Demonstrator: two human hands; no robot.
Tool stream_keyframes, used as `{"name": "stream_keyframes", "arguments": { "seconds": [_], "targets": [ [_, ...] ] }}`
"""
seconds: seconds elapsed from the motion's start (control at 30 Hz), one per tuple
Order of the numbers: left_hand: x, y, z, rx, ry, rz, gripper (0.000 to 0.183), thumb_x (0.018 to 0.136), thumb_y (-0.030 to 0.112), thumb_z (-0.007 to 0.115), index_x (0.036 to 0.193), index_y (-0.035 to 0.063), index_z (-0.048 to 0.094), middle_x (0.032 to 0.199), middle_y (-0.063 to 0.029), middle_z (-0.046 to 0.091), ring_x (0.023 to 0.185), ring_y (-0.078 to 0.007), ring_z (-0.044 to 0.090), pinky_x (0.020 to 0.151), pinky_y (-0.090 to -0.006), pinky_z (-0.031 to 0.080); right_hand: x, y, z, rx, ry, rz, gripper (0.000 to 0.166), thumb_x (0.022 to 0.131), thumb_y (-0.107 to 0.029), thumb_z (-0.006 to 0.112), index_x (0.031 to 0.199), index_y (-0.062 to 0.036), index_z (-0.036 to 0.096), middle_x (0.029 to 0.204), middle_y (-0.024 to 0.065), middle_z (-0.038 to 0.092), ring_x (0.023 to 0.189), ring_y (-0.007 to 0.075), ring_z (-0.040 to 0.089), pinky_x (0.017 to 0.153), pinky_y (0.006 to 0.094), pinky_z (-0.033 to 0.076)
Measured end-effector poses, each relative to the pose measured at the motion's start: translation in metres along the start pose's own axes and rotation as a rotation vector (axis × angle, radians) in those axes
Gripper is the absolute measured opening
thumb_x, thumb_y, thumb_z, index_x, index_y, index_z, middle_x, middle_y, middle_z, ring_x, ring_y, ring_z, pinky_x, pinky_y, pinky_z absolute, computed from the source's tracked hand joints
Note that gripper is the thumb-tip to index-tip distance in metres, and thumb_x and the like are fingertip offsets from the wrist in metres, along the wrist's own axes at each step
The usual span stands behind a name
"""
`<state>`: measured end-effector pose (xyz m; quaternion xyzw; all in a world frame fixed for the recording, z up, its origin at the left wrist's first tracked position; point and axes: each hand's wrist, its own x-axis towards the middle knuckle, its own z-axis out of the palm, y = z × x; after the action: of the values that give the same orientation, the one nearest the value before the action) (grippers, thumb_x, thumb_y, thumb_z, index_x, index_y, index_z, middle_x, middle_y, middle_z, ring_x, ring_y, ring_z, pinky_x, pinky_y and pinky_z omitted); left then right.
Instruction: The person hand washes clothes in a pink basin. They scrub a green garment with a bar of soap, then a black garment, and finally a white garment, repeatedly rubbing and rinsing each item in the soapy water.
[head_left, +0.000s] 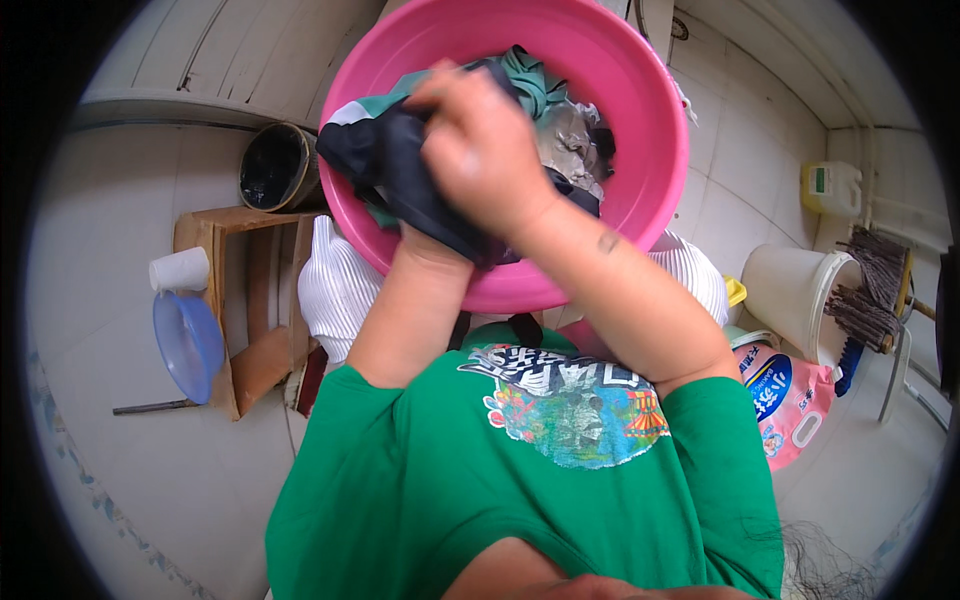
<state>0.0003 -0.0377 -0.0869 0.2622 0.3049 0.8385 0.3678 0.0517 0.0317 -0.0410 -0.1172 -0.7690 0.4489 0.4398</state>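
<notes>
A large pink plastic tub (622, 45) stands before me with bunched clothes in it. My right hand (480, 150), blurred and with curled fingers, grips a black, green and white garment (409, 161) at the tub's left side. The black cloth drapes over my left hand (435, 246); only its wrist shows, and its fingers are hidden beneath the fabric. Beyond my right hand lies a green cloth (536, 86). Crumpled grey, wet-looking fabric (574, 146) rests by the tub's right inner wall.
To the left are a dark bucket (309, 169), a wooden frame (217, 232), a white cup (180, 268) and a blue basin (187, 345). On the right stand a white bucket (787, 289), a mop (874, 285), a pink baking soda bag (795, 405) and a yellow-and-white jug (831, 187).
</notes>
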Motion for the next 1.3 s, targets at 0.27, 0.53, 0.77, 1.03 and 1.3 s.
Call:
{"name": "stream_keyframes", "arguments": {
  "seconds": [0.27, 0.53, 0.77, 1.03, 1.3],
  "targets": [
    [0.0, 0.017, 0.023, 1.306, -0.129, 0.085, 0.028, 0.101, 0.018, 0.04, 0.123, 0.0047, 0.051, 0.121, -0.0097, 0.058, 0.115, -0.0188, 0.056, 0.095, -0.0318, 0.045, 0.011, 0.025, 0.001, -0.144, 0.187, 0.265, 0.036, 0.083, -0.009, 0.055, 0.117, 0.0032, 0.059, 0.113, 0.0247, 0.063, 0.107, 0.0412, 0.058, 0.096, 0.0436, 0.046],
    [0.0, 0.016, 0.012, 1.575, -0.065, 0.21, 0.03, 0.101, 0.024, 0.042, 0.124, 0.0066, 0.05, 0.126, -0.0096, 0.056, 0.117, -0.0206, 0.056, 0.099, -0.0357, 0.044, 0.006, 0.007, 0.01, -0.213, 0.046, -0.027, 0.038, 0.078, -0.012, 0.061, 0.114, 0.0008, 0.062, 0.122, 0.0226, 0.061, 0.121, 0.0405, 0.054, 0.108, 0.0519, 0.037],
    [0.024, 0.054, 0.065, 1.695, -0.118, 0.263, 0.02, 0.089, 0.019, 0.056, 0.102, 0.003, 0.06, 0.096, -0.0095, 0.067, 0.089, -0.0226, 0.065, 0.077, -0.0333, 0.049, -0.001, 0.016, 0.01, -0.087, 0.229, 0.274, 0.042, 0.085, -0.013, 0.06, 0.124, 0.0033, 0.057, 0.125, 0.0234, 0.058, 0.119, 0.0351, 0.055, 0.104, 0.0403, 0.042],
    [0.015, 0.034, 0.047, 0.572, 0.061, 0.092, 0.037, 0.087, 0.023, 0.06, 0.117, 0.002, 0.062, 0.108, -0.0114, 0.068, 0.095, -0.0239, 0.066, 0.081, -0.0294, 0.052, 0.03, 0.01, -0.046, 0.86, 0.426, 0.939, 0.045, 0.089, 0.005, 0.051, 0.133, 0.0082, 0.043, 0.112, 0.0189, 0.063, 0.086, 0.019, 0.063, 0.069, 0.0299, 0.052],
    [-0.002, 0.033, -0.007, 1.208, -0.062, 0.281, 0.035, 0.094, 0.03, 0.051, 0.119, 0.0091, 0.064, 0.11, -0.008, 0.068, 0.099, -0.024, 0.064, 0.087, -0.0325, 0.051, 0.023, -0.151, -0.085, 1.028, -0.42, 0.28, 0.046, 0.091, -0.015, 0.054, 0.131, 0.0066, 0.047, 0.102, 0.0211, 0.063, 0.063, 0.0152, 0.055, 0.062, 0.0288, 0.049]
  ]
}}
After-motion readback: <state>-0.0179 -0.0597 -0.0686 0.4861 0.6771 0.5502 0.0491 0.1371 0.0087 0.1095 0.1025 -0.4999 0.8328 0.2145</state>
